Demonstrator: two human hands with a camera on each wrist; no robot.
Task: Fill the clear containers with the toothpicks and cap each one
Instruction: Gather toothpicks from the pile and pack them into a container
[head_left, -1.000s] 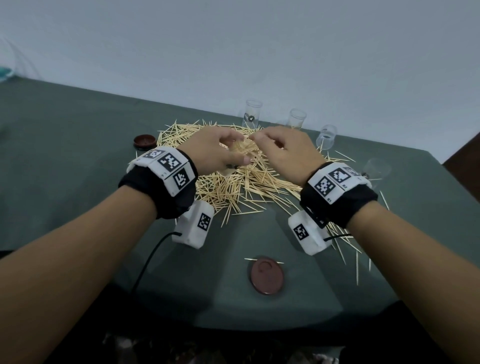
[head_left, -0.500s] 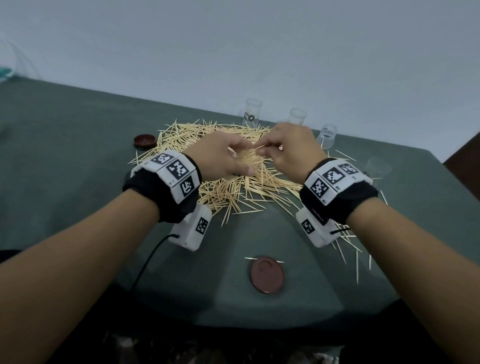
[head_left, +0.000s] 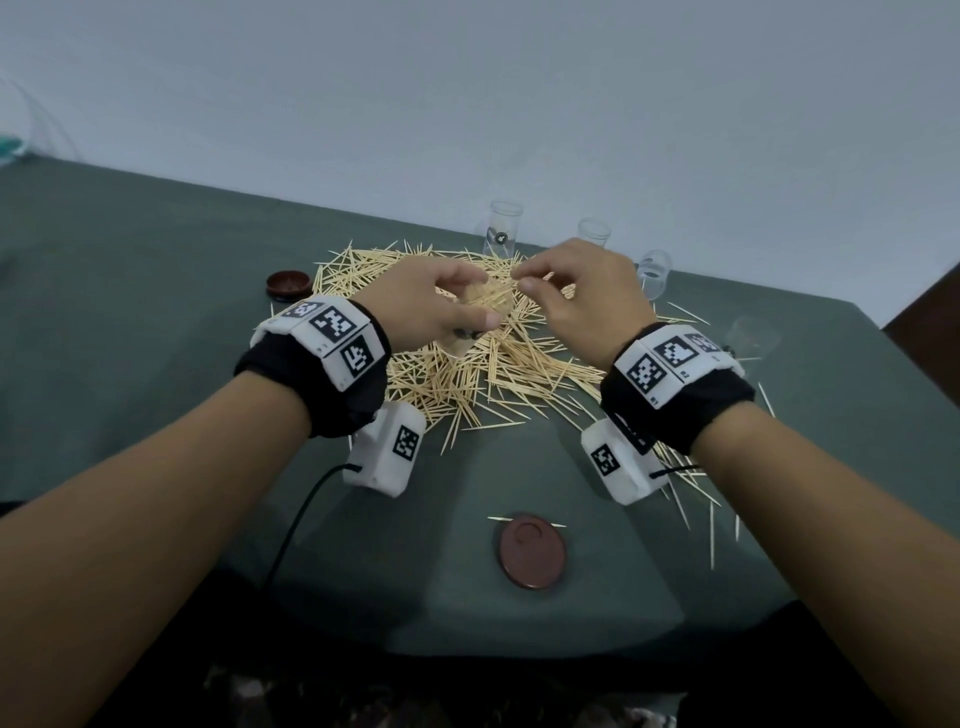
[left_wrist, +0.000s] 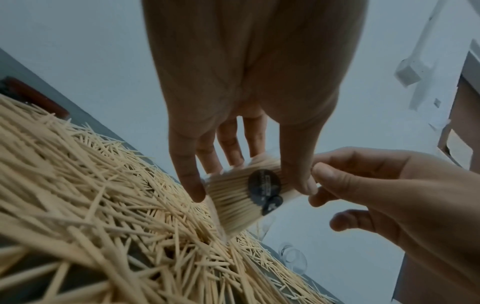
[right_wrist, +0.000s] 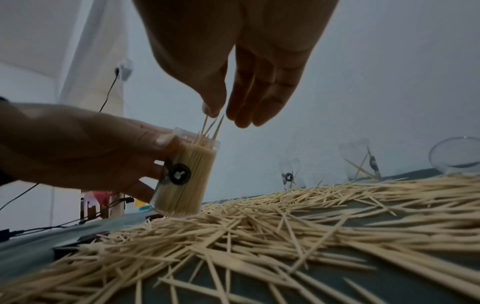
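Toothpicks (head_left: 467, 374) lie in a big pile on the green counter (head_left: 156, 291), and my two hands are just above the pile.

My left hand (head_left: 431, 306) has its grip wrapped around a clear container (right_wrist: 184, 174). My thumb is on one side and my fingers are on the other side. The container is packed almost full of toothpicks and it tilts a little. Its bottom touches the pile. It has a round black sticker on its side. No cap is on it.

My right hand (head_left: 582, 291) is right beside my left hand, over the open top of the container. Its grip is a small pinch. My thumb and fingertips (right_wrist: 241, 115) squeeze a few toothpicks (right_wrist: 211, 127). Those toothpicks stand up with their low ends poking into the container.

Three more clear containers stand at the far side of the pile: one on the left (head_left: 503, 228), one in the middle (head_left: 593, 233) and one on the right (head_left: 653, 273). Another clear container (head_left: 753, 338) lies at the far right of the counter, apart from the pile.

One brown cap (head_left: 532, 551) lies near me on the counter, with a toothpick under it. Another brown cap (head_left: 287, 283) lies to the left of the pile.

Loose toothpicks are also scattered on the right, near my right wrist.
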